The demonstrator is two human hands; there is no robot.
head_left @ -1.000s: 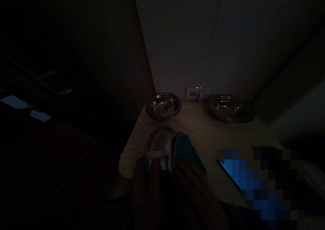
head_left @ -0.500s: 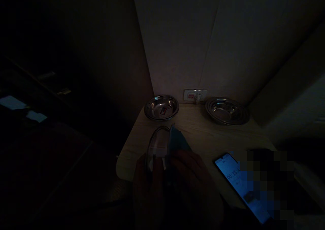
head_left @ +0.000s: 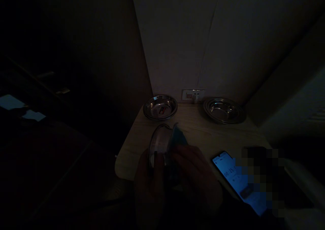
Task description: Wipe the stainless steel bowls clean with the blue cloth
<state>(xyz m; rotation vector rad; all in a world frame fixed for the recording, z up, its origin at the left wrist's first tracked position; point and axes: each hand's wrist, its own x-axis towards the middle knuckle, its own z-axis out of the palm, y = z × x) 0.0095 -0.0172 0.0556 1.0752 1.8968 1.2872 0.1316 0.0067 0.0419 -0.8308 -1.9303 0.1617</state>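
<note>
In dim light, my left hand [head_left: 149,182] grips a shiny steel bowl [head_left: 158,143] tilted on its edge above the near side of a light wooden table [head_left: 203,133]. My right hand [head_left: 198,177] is closed on a blue cloth [head_left: 179,138] pressed against the bowl's right side. Both hands are dark and their fingers only partly show.
Two more steel dishes stand at the back of the table: a steel bowl [head_left: 159,107] with a red sticker on the left, a wider steel plate [head_left: 223,110] on the right. A wall socket [head_left: 193,95] sits between them. A lit phone [head_left: 236,181] lies near right. Left of the table is dark.
The cloth has shifted on the bowl, from covering its right half to bunched up near its upper rim. The bowl has turned slightly in my left hand. The view drifted a little.
</note>
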